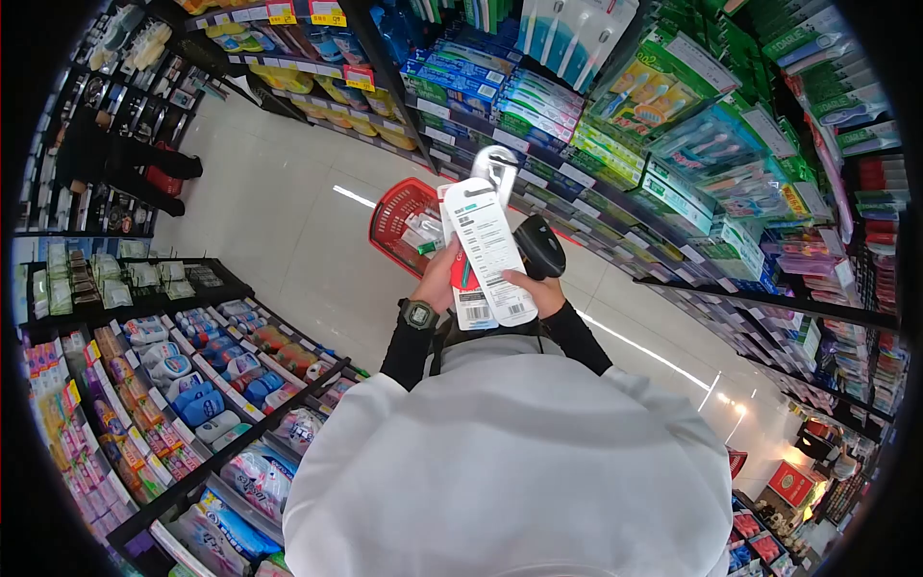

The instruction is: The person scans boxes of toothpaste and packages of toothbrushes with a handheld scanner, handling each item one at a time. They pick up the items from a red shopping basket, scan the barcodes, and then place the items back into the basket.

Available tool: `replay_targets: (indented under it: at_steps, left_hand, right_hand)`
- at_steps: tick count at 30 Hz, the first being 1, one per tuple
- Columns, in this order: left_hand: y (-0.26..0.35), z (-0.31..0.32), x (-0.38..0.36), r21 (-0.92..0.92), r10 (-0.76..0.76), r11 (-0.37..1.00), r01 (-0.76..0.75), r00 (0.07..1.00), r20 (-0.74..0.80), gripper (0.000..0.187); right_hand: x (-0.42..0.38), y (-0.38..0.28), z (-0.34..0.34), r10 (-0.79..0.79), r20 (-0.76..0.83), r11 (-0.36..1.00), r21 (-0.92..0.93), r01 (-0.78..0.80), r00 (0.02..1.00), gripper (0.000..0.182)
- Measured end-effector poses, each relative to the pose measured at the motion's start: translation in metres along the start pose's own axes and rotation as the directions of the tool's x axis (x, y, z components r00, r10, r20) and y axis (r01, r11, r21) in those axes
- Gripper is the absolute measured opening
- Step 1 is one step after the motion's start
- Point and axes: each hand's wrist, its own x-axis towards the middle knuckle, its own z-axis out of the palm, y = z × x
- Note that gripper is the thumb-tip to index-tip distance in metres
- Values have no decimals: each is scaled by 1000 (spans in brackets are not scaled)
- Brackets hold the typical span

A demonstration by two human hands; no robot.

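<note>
Several long packages, white on the side that shows, overlap in front of my chest. My left hand (437,281), below a digital wristwatch (419,313), is closed on the left side of the packages. The front package (488,252) has printed text and a barcode, and my right hand (540,291) grips its right edge. A black handheld device (540,247) is just above my right hand; what holds it is hard to make out. Past the packages, a red basket (389,228) with a few packaged items in it stands on the floor.
Shelves of boxes and hanging toothbrush packs (639,96) run along the upper right. A display of bottles and tubes (202,385) fills the lower left. Another person in dark clothes (125,159) is at the upper left, beside a red bag or basket (171,165).
</note>
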Motion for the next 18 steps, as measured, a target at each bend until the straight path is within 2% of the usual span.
replay_targets:
  at_steps: [1,3,5,6,7,8,9,10,11,12,13,15,16,18]
  left_hand:
    - [1,0,0,67,51,996,-52,999,15,45]
    - [7,0,1,36,49,998,-49,999,6,42]
    - [14,2,4,114,165,980,-166,986,16,42]
    - [17,3,4,131,204,972,-195,977,-58,43]
    - [22,9,0,130,204,972,-196,977,-56,43]
    - [28,17,-4,145,194,971,-190,981,-18,42]
    - [31,21,-7,160,182,970,-183,983,20,42]
    - [28,21,-6,161,179,970,-181,983,24,42]
    - [21,23,-3,281,261,927,-247,965,-11,39]
    - [15,25,0,398,344,866,-302,938,-36,37]
    - [7,26,2,400,337,867,-297,941,-31,37]
    - [-4,25,10,161,344,929,-333,938,-45,33]
    - [-5,22,12,122,297,950,-288,953,-57,33]
    - [-4,14,14,80,267,962,-262,961,-72,33]
  right_hand:
    - [-3,-4,4,-6,1,1000,-5,6,1000,56]
    - [-8,-13,10,109,-100,989,109,-98,989,45]
    - [-7,-23,14,116,-161,986,134,-95,980,41]
    - [-6,-28,17,7,-202,991,133,21,979,42]
    - [-6,-30,20,-99,-244,983,129,134,965,43]
    - [0,-27,19,-258,-308,966,-67,250,916,38]
    - [4,-24,21,-261,-310,965,-69,253,914,38]
    - [7,-23,26,-400,-346,888,-374,266,849,38]
    - [10,-22,32,-538,-332,730,-644,230,775,38]
    - [14,-20,40,-708,-214,556,-757,344,673,42]
    - [13,-26,54,-713,-190,534,-772,346,675,46]
    - [12,-38,78,-814,-23,276,-895,352,580,48]
    - [11,-42,80,-783,56,216,-909,355,619,48]
    - [16,-39,75,-764,91,212,-900,382,639,47]
